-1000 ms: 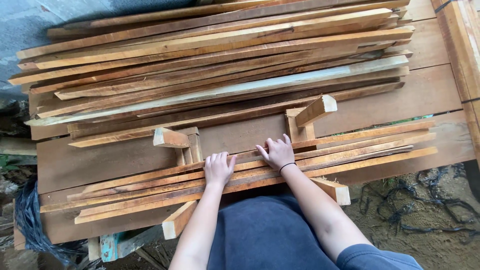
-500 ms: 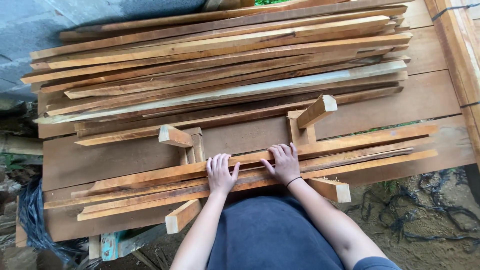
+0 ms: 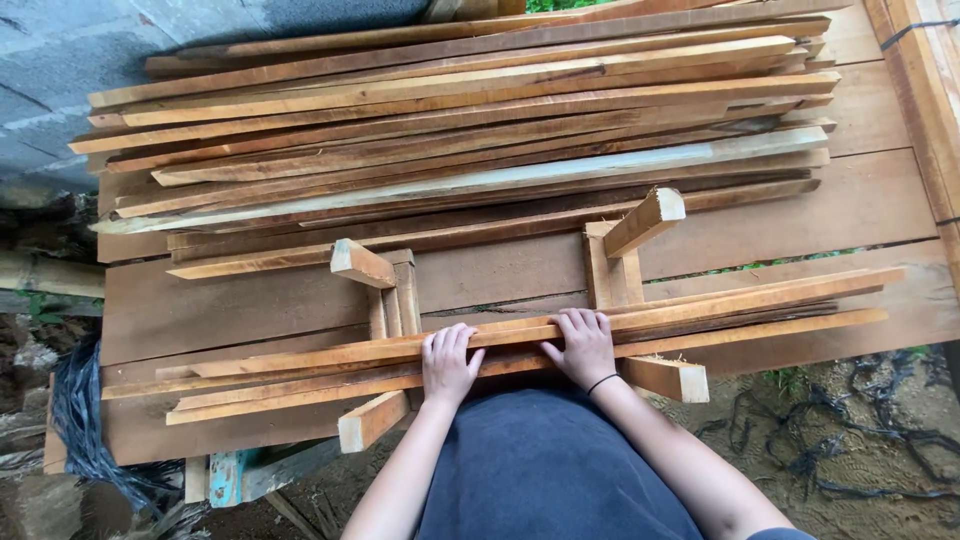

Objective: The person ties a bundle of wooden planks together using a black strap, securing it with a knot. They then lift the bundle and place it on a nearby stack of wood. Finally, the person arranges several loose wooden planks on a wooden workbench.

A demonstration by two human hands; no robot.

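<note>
Left hand: my left hand [image 3: 449,362] lies flat, fingers spread, on the near bundle of wooden slats [image 3: 700,303].
Right hand: my right hand [image 3: 582,345] presses palm-down on the same slats.
Slats: resting across two wooden brackets [image 3: 615,262] at the workbench [image 3: 860,200] edge.
Beyond: stacked slat pile [image 3: 450,130].

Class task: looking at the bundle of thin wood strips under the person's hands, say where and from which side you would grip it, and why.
Grip the bundle of strips near its middle, from the near side. The strips are long and thin, so two spaced hands should balance them; the left hand and right hand already rest there.
</note>
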